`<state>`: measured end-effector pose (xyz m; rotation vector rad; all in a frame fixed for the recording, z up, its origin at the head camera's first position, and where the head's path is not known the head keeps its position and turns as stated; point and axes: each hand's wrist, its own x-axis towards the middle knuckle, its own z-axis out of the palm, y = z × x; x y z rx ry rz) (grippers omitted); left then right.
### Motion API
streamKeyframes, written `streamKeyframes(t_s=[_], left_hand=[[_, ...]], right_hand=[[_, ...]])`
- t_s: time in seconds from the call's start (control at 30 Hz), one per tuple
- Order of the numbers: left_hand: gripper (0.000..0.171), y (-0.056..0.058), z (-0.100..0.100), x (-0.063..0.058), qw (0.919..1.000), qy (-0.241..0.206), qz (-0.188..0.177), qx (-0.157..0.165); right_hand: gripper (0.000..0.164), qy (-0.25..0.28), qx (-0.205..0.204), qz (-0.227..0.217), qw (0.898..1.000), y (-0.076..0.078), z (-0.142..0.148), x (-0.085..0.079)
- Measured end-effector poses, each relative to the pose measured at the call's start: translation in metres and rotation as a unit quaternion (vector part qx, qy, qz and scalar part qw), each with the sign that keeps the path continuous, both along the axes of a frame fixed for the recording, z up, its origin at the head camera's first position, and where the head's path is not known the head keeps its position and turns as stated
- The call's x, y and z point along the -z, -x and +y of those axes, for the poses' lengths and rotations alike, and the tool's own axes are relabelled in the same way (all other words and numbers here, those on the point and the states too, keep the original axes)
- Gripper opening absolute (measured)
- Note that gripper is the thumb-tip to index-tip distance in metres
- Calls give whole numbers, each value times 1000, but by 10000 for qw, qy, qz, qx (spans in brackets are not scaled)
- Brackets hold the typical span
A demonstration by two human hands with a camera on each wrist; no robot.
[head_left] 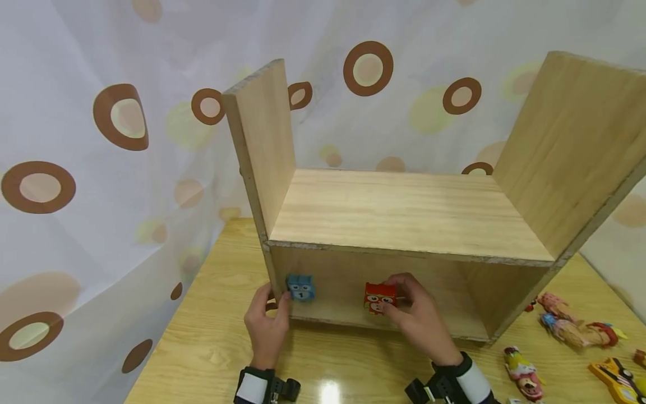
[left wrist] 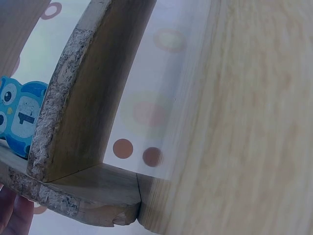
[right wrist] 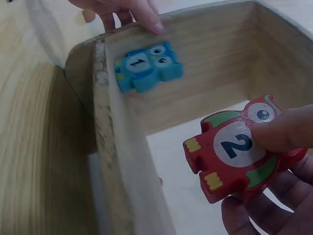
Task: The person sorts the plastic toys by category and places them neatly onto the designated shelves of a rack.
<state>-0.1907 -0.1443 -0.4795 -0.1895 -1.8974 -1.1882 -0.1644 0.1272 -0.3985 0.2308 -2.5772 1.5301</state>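
Observation:
A wooden shelf unit [head_left: 404, 216] stands on the table, its lower compartment facing me. My left hand [head_left: 267, 325] grips the lower left side panel of the unit, with the thumb at the inner side by the blue owl block. That blue owl block [head_left: 300, 288], marked 1, stands upright on the compartment floor against the left wall. Pinched between my right thumb and fingers is a red owl block [right wrist: 239, 149] with green wings and the number 2. The right hand [head_left: 421, 314] holds it at the front of the lower compartment, to the right of the blue one.
To the right of the unit lie several small dolls [head_left: 575, 328], another figure [head_left: 524, 375] and a yellow-orange toy [head_left: 618, 381]. Upright side panels [head_left: 580, 151] rise at both ends of the middle board. A patterned cloth [head_left: 151, 67] hangs behind.

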Motion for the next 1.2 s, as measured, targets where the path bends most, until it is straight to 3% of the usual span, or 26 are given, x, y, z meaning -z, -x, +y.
streamKeyframes(t_s=[0.37, 0.57, 0.87, 1.2], left_hand=[[29, 4, 3, 2, 9999, -15, -35, 147], [27, 3, 1, 1, 9999, -29, 9, 167], [27, 2, 0, -2, 9999, -75, 45, 148], [28, 4, -1, 1, 9998, -51, 83, 159]], right_hand=[[30, 16, -150, -57, 9999, 17, -33, 28], [28, 98, -276, 21, 9996, 24, -51, 30], [29, 55, -155, -2, 9999, 38, -71, 34], [32, 182, -169, -188, 9995, 40, -78, 34]])
